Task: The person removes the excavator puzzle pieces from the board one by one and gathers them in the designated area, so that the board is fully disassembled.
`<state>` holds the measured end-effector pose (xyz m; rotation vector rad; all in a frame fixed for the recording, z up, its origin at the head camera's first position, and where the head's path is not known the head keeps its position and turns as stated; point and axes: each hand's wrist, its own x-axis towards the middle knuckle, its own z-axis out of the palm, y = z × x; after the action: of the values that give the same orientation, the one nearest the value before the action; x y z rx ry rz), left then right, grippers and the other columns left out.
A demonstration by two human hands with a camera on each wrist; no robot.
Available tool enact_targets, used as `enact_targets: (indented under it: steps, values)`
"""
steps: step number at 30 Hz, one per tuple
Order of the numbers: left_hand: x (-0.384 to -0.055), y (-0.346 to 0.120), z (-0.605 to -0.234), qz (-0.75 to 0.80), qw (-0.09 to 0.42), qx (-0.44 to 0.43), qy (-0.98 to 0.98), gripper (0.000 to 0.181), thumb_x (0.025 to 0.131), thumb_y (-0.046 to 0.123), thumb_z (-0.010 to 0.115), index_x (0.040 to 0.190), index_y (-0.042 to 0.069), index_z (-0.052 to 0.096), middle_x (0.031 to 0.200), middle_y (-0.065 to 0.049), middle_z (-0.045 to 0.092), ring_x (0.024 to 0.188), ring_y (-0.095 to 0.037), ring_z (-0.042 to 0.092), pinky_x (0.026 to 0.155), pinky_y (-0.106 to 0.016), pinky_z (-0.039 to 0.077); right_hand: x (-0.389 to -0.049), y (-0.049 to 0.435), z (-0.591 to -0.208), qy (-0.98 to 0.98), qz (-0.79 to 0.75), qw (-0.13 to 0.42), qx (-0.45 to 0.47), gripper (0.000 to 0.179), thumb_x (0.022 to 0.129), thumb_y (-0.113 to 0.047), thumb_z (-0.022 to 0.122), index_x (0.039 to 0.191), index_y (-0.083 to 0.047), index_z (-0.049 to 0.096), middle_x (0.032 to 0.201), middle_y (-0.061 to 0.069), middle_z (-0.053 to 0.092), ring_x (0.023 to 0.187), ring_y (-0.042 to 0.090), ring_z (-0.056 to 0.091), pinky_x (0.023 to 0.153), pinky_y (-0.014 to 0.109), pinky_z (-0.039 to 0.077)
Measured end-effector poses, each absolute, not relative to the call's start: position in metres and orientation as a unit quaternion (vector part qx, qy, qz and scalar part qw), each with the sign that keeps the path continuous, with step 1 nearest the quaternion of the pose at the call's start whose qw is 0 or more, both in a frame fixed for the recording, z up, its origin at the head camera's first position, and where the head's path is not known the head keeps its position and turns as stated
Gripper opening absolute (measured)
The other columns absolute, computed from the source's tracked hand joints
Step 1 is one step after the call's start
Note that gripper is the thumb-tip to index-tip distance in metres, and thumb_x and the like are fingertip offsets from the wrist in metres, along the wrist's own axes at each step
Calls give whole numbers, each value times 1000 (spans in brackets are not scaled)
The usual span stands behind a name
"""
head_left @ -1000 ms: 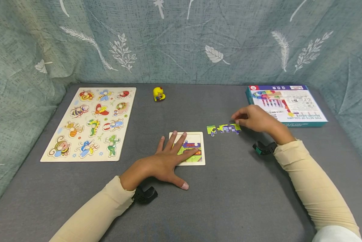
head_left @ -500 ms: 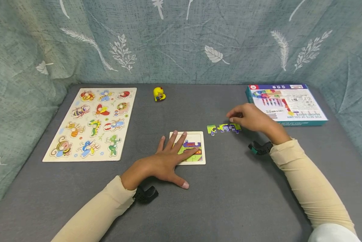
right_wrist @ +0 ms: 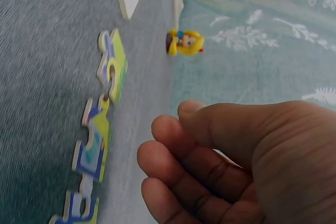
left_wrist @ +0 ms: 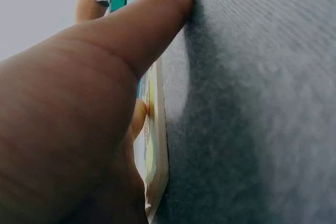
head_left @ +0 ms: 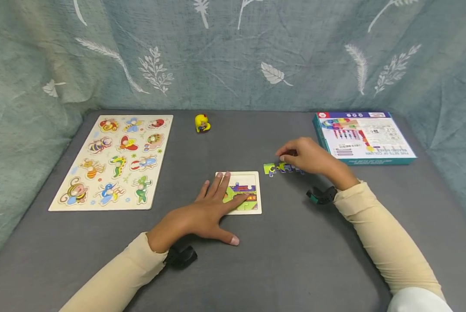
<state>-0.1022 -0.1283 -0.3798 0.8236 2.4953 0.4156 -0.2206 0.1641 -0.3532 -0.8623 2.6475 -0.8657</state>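
Note:
My left hand (head_left: 203,220) lies with spread fingers on a small wooden puzzle frame (head_left: 245,174), over part of its green and purple picture. In the left wrist view the thumb (left_wrist: 142,30) crosses in front of the frame's edge. My right hand (head_left: 309,157) hovers above several loose jigsaw pieces to the right of the frame. Its fingers bend loosely with the thumb near the index finger, and nothing shows between them. One green piece (head_left: 269,168) lies nearest the frame; in the right wrist view the other pieces (right_wrist: 94,148) trail off in a row beside it.
A large wooden board of insect shapes (head_left: 121,161) lies at the left. A small yellow-haired figurine (head_left: 202,123) stands at the back. A flat boxed set (head_left: 365,136) lies at the back right. Behind the table hangs a leaf-patterned curtain (head_left: 225,56).
My right hand has moved left from the right end of the row of pieces to above it, covering part of the row. My left hand has stayed on the puzzle frame.

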Motion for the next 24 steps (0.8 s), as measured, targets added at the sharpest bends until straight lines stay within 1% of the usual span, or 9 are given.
enact_targets:
  steps: [6,12,18,21,24]
  values:
    - [-104,-137,-372,130,233,289,919,108,73,71,69,157,33,13,156,-16,-28,141,-30,-27,112,-55,-3,-220,151,-351,896,-297,116,-308,20,96,-7,61,111,1,72,102,11,71,77,16,62,66,35,47]
    - [-103,-146,-366,131,236,286,919,110,72,70,71,157,34,12,156,-18,-27,142,-33,-25,111,-60,-1,-220,141,-354,890,-308,123,-313,21,96,-7,60,112,0,72,103,10,71,82,15,63,70,35,49]
    - [-100,-148,-368,149,259,283,911,107,72,71,70,156,38,15,157,-16,-25,143,-33,-22,112,-57,-4,-215,133,-355,882,-325,127,-316,21,96,-8,60,112,-1,72,101,8,71,75,14,61,66,33,49]
    - [-98,-148,-372,147,261,287,910,106,73,70,71,156,36,16,157,-17,-24,143,-34,-22,111,-57,-6,-212,128,-356,875,-331,135,-325,21,96,-8,60,112,-1,72,100,7,71,71,13,58,64,32,47]
    - [-97,-149,-375,147,252,290,911,106,73,68,72,157,35,17,157,-18,-24,142,-35,-23,111,-57,-6,-211,123,-357,869,-333,138,-338,21,97,-9,59,112,-2,72,97,7,71,63,12,52,60,31,44]
